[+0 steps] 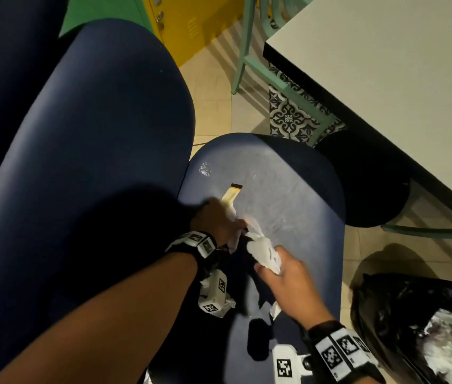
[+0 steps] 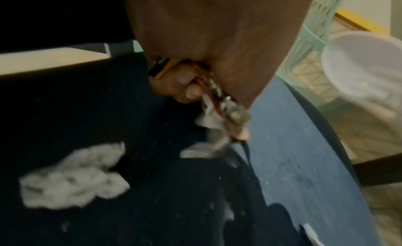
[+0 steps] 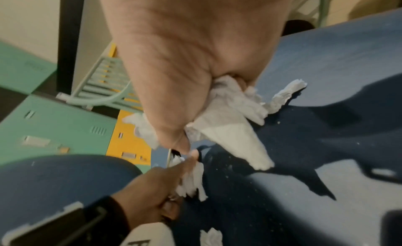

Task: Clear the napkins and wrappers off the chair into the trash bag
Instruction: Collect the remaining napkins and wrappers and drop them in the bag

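On the blue chair seat (image 1: 280,187) my left hand (image 1: 230,217) grips a bunch of wrappers and white napkin bits; a yellow strip wrapper (image 1: 231,193) sticks out past its fingers. In the left wrist view the fingers (image 2: 185,84) curl round the printed wrappers (image 2: 219,96). Just right of it, my right hand (image 1: 270,263) grips a white napkin (image 1: 260,249), whose tail (image 3: 237,134) hangs below the fist. A crumpled napkin (image 2: 71,177) lies loose on the seat, as do a clear plastic scrap (image 1: 204,169) and a small white scrap (image 3: 211,236). The black trash bag (image 1: 402,306) stands open on the floor at lower right.
The chair's blue backrest (image 1: 94,148) rises on the left. A white table (image 1: 385,65) with a black edge overhangs at the right, with a black round stool (image 1: 371,184) under it. A green chair frame (image 1: 242,54) and yellow and green lockers (image 1: 191,23) stand behind.
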